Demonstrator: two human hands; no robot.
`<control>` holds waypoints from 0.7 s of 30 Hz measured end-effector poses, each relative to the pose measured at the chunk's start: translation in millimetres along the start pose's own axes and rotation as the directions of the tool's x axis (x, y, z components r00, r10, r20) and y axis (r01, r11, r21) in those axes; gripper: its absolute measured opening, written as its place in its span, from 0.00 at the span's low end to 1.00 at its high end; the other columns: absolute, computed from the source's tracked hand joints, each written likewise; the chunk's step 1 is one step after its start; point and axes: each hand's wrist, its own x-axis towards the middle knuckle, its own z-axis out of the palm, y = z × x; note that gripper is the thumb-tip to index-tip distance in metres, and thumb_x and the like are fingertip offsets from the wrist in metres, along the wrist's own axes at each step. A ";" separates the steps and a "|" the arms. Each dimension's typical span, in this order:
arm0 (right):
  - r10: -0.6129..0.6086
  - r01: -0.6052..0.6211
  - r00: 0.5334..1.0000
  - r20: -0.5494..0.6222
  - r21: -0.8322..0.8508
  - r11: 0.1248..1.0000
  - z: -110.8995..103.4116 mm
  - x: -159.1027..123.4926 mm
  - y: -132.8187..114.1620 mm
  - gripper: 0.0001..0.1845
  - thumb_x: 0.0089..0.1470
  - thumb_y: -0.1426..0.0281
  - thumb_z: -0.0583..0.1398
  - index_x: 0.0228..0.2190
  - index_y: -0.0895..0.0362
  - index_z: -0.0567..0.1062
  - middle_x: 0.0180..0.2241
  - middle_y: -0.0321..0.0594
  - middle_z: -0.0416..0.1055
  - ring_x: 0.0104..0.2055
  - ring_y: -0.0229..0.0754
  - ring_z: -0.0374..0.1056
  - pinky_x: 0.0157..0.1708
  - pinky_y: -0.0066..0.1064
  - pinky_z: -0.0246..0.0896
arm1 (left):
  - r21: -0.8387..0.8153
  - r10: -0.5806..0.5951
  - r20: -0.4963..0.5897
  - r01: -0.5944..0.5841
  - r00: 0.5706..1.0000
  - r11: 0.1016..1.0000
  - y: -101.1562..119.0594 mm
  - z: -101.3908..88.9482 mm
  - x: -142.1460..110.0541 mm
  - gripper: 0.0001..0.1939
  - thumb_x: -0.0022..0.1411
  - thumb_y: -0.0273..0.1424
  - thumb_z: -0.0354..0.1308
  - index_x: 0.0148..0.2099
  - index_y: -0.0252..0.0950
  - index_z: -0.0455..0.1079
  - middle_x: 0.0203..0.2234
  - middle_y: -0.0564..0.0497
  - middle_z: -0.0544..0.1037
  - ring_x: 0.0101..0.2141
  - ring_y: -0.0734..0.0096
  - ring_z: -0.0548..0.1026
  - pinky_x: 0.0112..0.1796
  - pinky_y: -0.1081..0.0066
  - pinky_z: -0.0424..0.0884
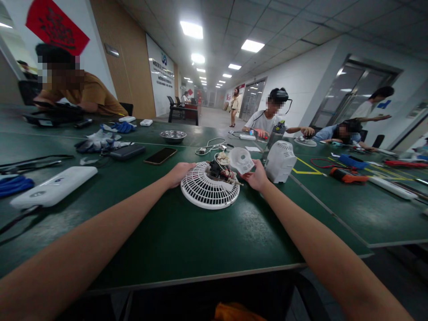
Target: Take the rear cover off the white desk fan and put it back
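We've got a green counter [207, 243]; on it, between our hands, a white fan grille [203, 192] lies flat, left hand [181, 174] fingers grasping its rim; white housing [281, 162] stands just right of our right hand [257, 177]; dark wired mechanism [216, 168] sits atop the grille; right fingers grasp a small white cover [240, 161] beside it.

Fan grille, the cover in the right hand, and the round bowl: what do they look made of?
Fan grille: likely rigid white plastic, satin; ribs and rim share one even colour.
Cover: probably thin moulded plastic, pale and perhaps slightly translucent.
Bowl: likely stainless steel, polished; bright, mirror-like glints show, though its distance leaves some doubt.
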 end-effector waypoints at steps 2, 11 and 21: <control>0.068 -0.068 0.998 0.010 0.043 0.997 1.0 -3.6 -1.6 0.15 0.57 0.57 0.51 0.42 0.52 0.65 0.32 0.41 0.73 0.34 0.45 0.75 0.27 0.35 0.72 | 0.007 0.000 0.001 0.000 1.000 1.000 0.2 -0.5 -0.4 0.07 0.64 0.27 0.60 0.34 0.29 0.75 0.26 0.46 0.80 0.27 0.68 0.79 0.30 0.71 0.75; 0.133 -0.135 0.991 0.019 0.134 0.982 15.3 -19.0 -5.8 0.16 0.59 0.55 0.50 0.42 0.50 0.66 0.33 0.41 0.74 0.35 0.45 0.75 0.27 0.34 0.72 | 0.021 -0.014 -0.004 0.014 1.000 1.000 -2.7 -3.3 4.5 0.07 0.66 0.27 0.58 0.36 0.29 0.75 0.27 0.45 0.80 0.26 0.68 0.80 0.30 0.70 0.76; -0.463 0.535 0.836 0.295 -0.247 0.808 45.6 -61.6 -9.7 0.39 0.46 0.64 0.69 0.57 0.42 0.62 0.37 0.31 0.72 0.35 0.39 0.70 0.38 0.33 0.71 | -0.001 -0.008 -0.015 0.008 1.000 1.000 0.9 3.2 -1.6 0.09 0.64 0.27 0.59 0.31 0.31 0.74 0.25 0.46 0.79 0.26 0.67 0.79 0.31 0.69 0.76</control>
